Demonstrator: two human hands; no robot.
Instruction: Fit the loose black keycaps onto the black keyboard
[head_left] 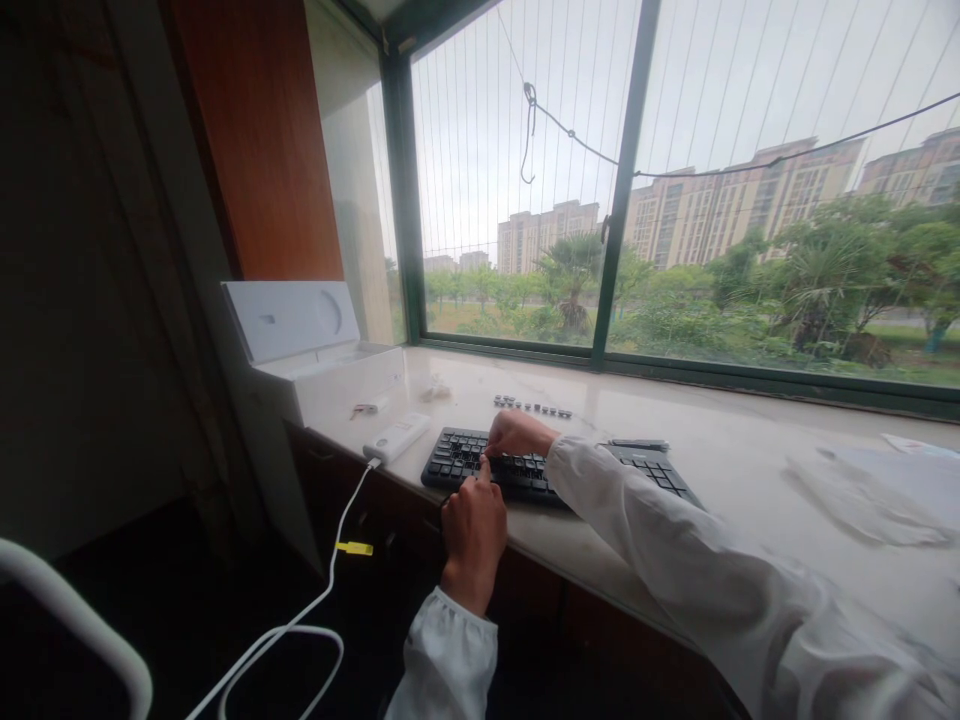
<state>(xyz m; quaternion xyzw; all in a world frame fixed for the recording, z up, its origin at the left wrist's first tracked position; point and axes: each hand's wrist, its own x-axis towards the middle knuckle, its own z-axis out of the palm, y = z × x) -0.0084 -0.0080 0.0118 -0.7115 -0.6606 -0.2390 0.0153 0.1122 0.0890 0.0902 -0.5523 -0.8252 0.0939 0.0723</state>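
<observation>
A black keyboard [457,458] lies on the pale marble sill [720,450] under the window. My left hand [474,528] is at the keyboard's front edge, fingers curled, one finger pointing up onto the keys. My right hand [517,435] rests over the middle keys, fingers bent down and closed together on the key rows. Whether it pinches a keycap is too small to tell. A short row of small grey keycaps [532,407] lies on the sill just behind the keyboard. Both arms wear white sleeves.
A white power bank [396,437] with a white cable [315,600] lies left of the keyboard. An open white box [300,330] stands at the sill's left end. Clear plastic bags [877,490] lie to the right. A pen [637,444] sits behind the keyboard.
</observation>
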